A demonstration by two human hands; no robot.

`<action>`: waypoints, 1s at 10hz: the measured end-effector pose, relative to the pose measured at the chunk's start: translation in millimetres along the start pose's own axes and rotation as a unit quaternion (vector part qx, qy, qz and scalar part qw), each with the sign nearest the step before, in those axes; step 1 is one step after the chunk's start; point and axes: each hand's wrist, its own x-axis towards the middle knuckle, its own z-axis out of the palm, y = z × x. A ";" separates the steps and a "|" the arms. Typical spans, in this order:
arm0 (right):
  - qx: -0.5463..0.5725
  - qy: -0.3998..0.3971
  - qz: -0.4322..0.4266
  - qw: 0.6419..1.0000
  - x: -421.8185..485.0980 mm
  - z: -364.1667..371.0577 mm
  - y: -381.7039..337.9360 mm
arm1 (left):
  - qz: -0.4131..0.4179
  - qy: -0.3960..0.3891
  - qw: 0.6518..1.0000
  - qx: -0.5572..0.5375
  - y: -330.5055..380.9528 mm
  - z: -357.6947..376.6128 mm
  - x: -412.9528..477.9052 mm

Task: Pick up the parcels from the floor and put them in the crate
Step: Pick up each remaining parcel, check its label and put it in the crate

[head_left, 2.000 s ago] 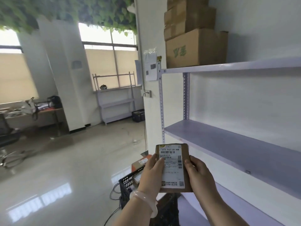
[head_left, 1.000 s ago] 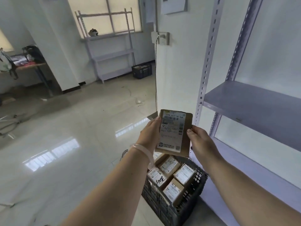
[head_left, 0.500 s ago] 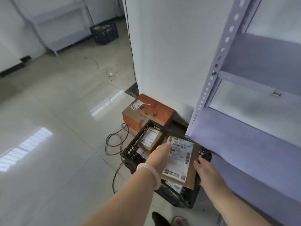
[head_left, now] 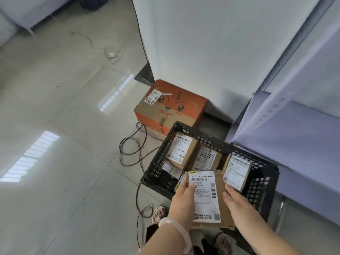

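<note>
A flat brown parcel with a white shipping label is held over the near edge of the black plastic crate. My left hand grips its left edge, thumb on the label. My right hand holds its right edge. Inside the crate lie several small brown parcels with white labels, among them one at the back left, one in the middle and one standing at the right.
An orange cardboard box with a cartoon face sits on the floor behind the crate, against a white wall. Black cables loop on the tiled floor to the left. A purple metal shelf unit stands to the right. My feet show below.
The view has tilted from the room and shelves down to the floor. Both hands have lowered the flat parcel from chest height to just above the crate.
</note>
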 end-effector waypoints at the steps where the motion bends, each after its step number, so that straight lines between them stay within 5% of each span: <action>1: 0.024 0.001 0.010 1.000 36.1 38.2 -12.1 | -0.006 0.056 0.998 0.039 10.6 -33.3 42.4; 4: 0.082 0.038 0.018 0.996 91.0 109.3 -27.7 | 0.034 0.058 0.984 0.162 37.9 -90.4 112.8; 10: 0.249 0.055 0.022 0.967 114.7 125.4 -25.6 | 0.040 0.032 0.969 0.242 41.5 -97.7 161.1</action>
